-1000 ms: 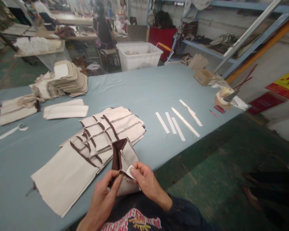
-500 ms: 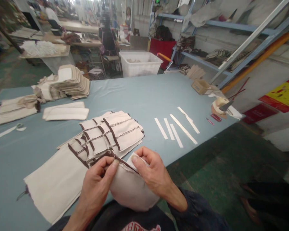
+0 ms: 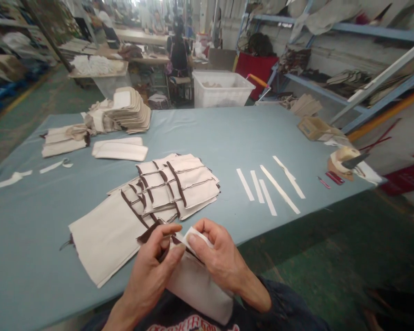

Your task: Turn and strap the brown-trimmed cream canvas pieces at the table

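Note:
A beige fabric piece [image 3: 202, 287] with a dark brown edge hangs between my hands, close to my body at the table's front. My left hand [image 3: 155, 264] pinches its upper edge near the brown binding, the index finger raised a little off the thumb. Folded in the fingers of my right hand [image 3: 219, 255] is a small white strip [image 3: 196, 235], held against the same edge; its far end is hidden. Just beyond lie overlapping beige fabric pieces [image 3: 196, 177] with brown edges, and a longer beige panel [image 3: 106, 234] reaches to the left.
On the blue-grey table [image 3: 227, 133], several white strips [image 3: 279, 188] lie to the right, near a red cutter [image 3: 334, 178] and a tape roll [image 3: 345, 158]. Stacked beige pieces [image 3: 133, 110] stand at the back left. A white bin [image 3: 221, 92] is behind the table.
The view has turned left, so the table's contents appear further right. My left index finger has lifted from the fabric edge, and the hands are closer together. The held piece hangs narrower.

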### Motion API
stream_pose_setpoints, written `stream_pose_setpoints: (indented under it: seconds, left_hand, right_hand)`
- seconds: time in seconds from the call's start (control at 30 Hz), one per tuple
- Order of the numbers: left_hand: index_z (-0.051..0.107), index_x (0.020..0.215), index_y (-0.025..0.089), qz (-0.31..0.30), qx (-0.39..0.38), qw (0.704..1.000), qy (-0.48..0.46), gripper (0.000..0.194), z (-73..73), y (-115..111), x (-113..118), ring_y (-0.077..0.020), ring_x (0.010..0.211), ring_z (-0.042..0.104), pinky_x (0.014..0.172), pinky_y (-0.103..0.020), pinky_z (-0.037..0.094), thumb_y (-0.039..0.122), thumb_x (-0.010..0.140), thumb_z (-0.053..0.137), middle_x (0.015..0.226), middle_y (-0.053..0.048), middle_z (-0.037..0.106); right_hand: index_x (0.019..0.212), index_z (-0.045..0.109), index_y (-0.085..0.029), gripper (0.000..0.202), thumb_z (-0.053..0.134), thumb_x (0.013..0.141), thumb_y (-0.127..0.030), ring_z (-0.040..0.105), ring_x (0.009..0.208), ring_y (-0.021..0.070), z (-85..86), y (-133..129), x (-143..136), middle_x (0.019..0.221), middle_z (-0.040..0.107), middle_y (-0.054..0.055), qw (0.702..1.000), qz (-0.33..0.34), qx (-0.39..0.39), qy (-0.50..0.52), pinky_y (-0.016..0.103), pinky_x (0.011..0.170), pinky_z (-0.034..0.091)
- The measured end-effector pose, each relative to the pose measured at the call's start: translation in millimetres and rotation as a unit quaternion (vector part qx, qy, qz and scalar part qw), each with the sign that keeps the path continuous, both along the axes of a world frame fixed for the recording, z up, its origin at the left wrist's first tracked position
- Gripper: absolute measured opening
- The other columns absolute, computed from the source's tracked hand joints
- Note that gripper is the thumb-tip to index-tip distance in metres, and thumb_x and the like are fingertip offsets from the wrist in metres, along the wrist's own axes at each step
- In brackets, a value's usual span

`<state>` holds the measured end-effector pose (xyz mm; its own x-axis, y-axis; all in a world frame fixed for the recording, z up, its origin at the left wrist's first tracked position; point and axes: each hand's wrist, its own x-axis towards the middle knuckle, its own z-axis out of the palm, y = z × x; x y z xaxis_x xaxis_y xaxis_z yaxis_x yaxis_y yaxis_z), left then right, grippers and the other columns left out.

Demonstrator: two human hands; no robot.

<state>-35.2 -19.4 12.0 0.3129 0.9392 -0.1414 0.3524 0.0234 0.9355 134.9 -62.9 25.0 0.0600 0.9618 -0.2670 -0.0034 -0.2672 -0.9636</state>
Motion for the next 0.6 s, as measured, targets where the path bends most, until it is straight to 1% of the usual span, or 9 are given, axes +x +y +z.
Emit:
stream_pose_setpoints:
  seconds: [0.07,0.13,0.3,0.47,0.6]
  left_hand:
    - [0.073,0.094,0.018,-0.043,-0.021,0.999,-0.006,0.036,4.2,0.0,-0.3,-0.0183,0.062,0.060,0.057,-0.025,0.045,0.053,0.087,0.066,0.067,0.001,0.065]
    - [0.073,0.085,0.018,-0.058,-0.040,0.997,-0.015,0.039,6.0,-0.3,-0.9,-0.0184,0.063,0.060,0.057,-0.025,0.045,0.055,0.088,0.064,0.068,-0.001,0.066]
    - [0.073,0.082,0.017,-0.066,-0.044,0.997,-0.023,0.038,5.5,-5.2,-1.8,-0.0168,0.062,0.057,0.056,-0.023,0.045,0.053,0.090,0.062,0.072,-0.003,0.069]
    - [0.067,0.073,0.018,-0.081,-0.048,0.995,-0.034,0.038,4.1,-10.0,0.2,-0.0142,0.057,0.050,0.052,-0.022,0.040,0.052,0.090,0.062,0.063,0.001,0.059]
    - [0.062,0.071,0.018,-0.075,-0.071,0.994,-0.035,0.040,1.1,-13.4,2.8,-0.0130,0.055,0.045,0.050,-0.021,0.037,0.054,0.089,0.061,0.061,0.003,0.052]
  right_hand:
    - [0.084,0.056,-0.018,0.036,0.064,0.090,-0.053,0.044,0.061,0.0105,-0.1,-1.1,-1.7,0.068,0.053,-0.003,1.000,0.003,0.007,-0.016,0.024,0.056,0.036]
    - [0.083,0.056,-0.018,0.038,0.063,0.091,-0.055,0.045,0.063,0.0111,-1.3,-3.0,-2.3,0.071,0.054,-0.003,0.999,0.006,0.017,-0.032,0.024,0.058,0.038]
    - [0.083,0.056,-0.018,0.040,0.060,0.093,-0.057,0.044,0.063,0.0111,-4.6,-11.3,-1.6,0.070,0.052,-0.003,0.999,0.024,0.001,-0.045,0.024,0.058,0.036]
    - [0.082,0.055,-0.019,0.046,0.057,0.095,-0.063,0.043,0.062,0.0119,-5.9,-20.1,-1.0,0.065,0.050,-0.003,0.999,0.017,-0.004,-0.036,0.023,0.055,0.034]
    - [0.084,0.056,-0.019,0.047,0.060,0.093,-0.065,0.042,0.060,0.0109,-10.9,-25.5,-0.5,0.064,0.049,-0.004,1.000,0.011,-0.020,-0.021,0.022,0.053,0.033]
